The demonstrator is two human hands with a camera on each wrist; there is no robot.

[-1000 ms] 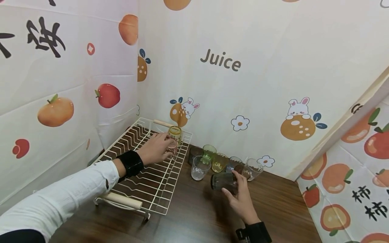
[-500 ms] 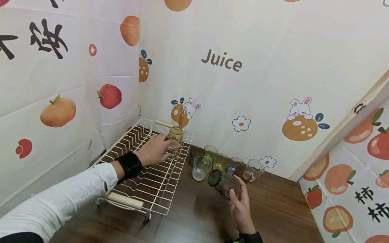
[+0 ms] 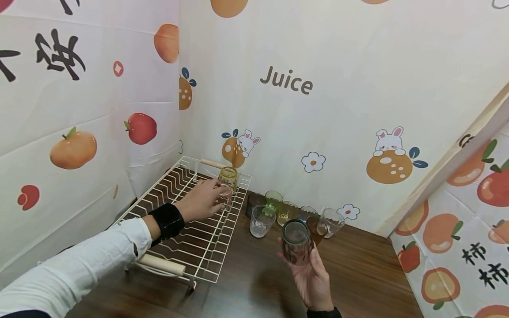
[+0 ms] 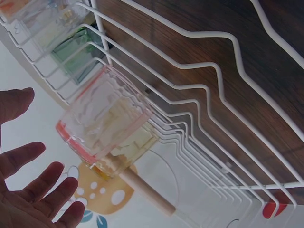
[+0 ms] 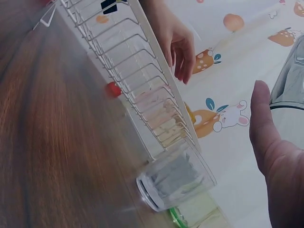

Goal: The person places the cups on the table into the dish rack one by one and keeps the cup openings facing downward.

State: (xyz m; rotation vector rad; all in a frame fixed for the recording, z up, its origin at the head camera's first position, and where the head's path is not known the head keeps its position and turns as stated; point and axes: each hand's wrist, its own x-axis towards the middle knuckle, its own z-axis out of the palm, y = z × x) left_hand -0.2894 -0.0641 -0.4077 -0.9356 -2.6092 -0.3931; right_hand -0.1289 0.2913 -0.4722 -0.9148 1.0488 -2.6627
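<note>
Left hand, arm outstretched in a white sleeve with a black wrist strap, fingers relaxed and slightly spread. Right hand raised palm-up, fingers and thumb curled around a glass.

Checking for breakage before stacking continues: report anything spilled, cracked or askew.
Nothing stands out. The pink glass and yellow glass sit on the wire rack; no spill shows on the wooden table.

A row of tinted and clear glasses stands on the dark wooden table against a cream backdrop printed with oranges, rabbits and the word "Juice" (persimmon-patterned cloth hangs at the right)
</note>
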